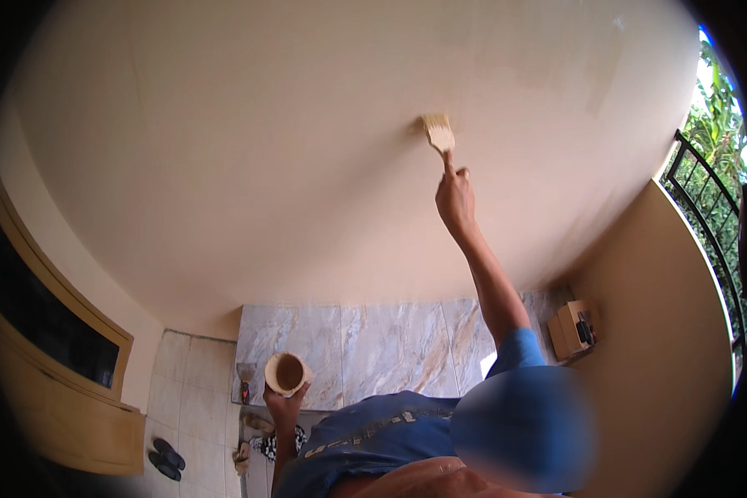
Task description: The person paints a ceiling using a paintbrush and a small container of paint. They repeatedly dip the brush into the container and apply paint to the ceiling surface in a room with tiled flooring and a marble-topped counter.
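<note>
Blurred blue shape point(523, 432) nearest, 5 o'clock; right hand point(455, 199) at 2 is clamped round the brush point(440, 137), bristles point(436, 122) against the wall point(266, 166) at 1, left hand point(285, 405) wrapped round the tub point(302, 376) at 7. Overloaded bristles could drip on the marbled table point(390, 344) at 6; tilting the tub could spill it. Count: one brush, one tub, one scraper point(245, 390), one box point(566, 330), two dark slippers point(165, 466).

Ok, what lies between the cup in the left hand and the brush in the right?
In the head view, going from the cup up to the brush, first the marbled slab, then beige wall; no object shows between.
</note>
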Tool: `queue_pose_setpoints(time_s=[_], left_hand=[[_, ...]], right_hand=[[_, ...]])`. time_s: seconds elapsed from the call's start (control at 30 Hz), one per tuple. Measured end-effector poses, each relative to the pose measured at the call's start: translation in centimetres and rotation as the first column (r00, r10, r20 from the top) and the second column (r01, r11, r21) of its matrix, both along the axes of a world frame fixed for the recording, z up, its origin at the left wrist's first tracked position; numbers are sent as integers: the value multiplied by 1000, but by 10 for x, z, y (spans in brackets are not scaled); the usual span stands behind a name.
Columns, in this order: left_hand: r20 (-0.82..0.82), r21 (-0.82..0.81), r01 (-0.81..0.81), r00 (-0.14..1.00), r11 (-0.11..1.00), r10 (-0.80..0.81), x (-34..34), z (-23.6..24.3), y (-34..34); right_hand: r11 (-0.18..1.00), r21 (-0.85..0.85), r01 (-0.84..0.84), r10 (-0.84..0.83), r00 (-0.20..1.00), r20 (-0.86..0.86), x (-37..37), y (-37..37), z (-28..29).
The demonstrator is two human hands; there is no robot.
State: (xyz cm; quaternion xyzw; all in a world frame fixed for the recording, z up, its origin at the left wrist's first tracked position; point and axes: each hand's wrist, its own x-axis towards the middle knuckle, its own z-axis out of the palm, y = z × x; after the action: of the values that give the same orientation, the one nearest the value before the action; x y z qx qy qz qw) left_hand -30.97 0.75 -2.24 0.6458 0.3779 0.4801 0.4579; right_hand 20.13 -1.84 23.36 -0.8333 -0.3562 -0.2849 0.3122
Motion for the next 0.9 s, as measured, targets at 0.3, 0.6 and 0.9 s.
queue_pose_setpoints(time_s=[0.3,0.6,0.9], left_hand=[[-102,106,35,995,994,-24,-19,-8,0],[43,81,2,999,997,-5,22,21,39],[-13,62,-98,995,993,99,-7,6,34]], right_hand=[[969,222,-111,-6,884,467,-9,-4,209],[961,220,-166,-48,686,726,106,114,518],[978,193,-82,-54,791,609,47,129,308]])
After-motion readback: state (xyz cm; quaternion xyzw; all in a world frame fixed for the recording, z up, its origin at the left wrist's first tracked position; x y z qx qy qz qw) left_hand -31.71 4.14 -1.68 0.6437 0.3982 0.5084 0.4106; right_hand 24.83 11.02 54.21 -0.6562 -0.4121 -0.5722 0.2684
